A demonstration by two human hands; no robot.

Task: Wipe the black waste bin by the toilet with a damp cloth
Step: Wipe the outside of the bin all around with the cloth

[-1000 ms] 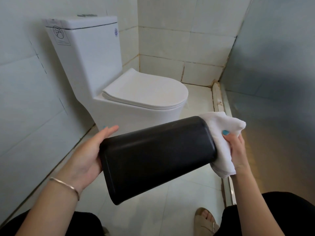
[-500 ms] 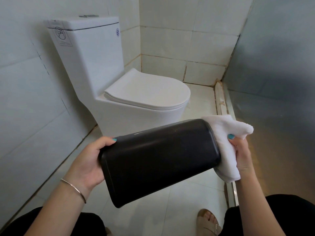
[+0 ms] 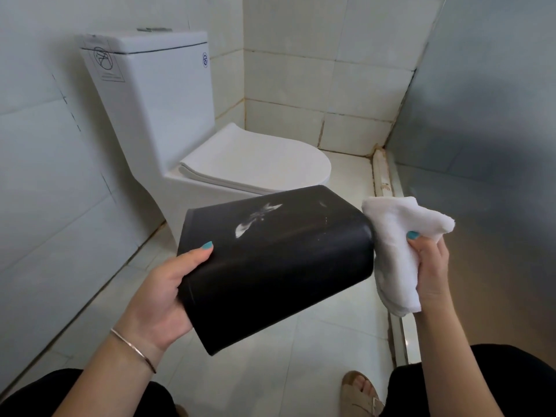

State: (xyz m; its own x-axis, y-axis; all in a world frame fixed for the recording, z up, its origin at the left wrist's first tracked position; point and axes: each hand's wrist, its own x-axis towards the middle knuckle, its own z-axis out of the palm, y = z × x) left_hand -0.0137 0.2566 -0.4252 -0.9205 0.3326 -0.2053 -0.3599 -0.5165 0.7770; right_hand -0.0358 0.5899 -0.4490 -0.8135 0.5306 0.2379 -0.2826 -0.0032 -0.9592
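Observation:
The black waste bin (image 3: 276, 266) lies on its side in the air in front of me, its closed base pointing right. A whitish smear shows on its upper face. My left hand (image 3: 162, 293) grips its left end, thumb on top. My right hand (image 3: 427, 272) holds a bunched white cloth (image 3: 397, 251) against the bin's base at the right end. The white toilet (image 3: 210, 152), lid down, stands just behind the bin.
A tiled wall runs along the left, and more tiles fill the far corner. A frosted glass partition (image 3: 481, 145) on a raised sill (image 3: 383, 179) closes the right side. My sandalled foot (image 3: 361, 392) rests on the pale floor tiles below.
The bin has rolled so that a face with a whitish smear is now on top. My left thumb has come over the top edge. The cloth stays at the base end.

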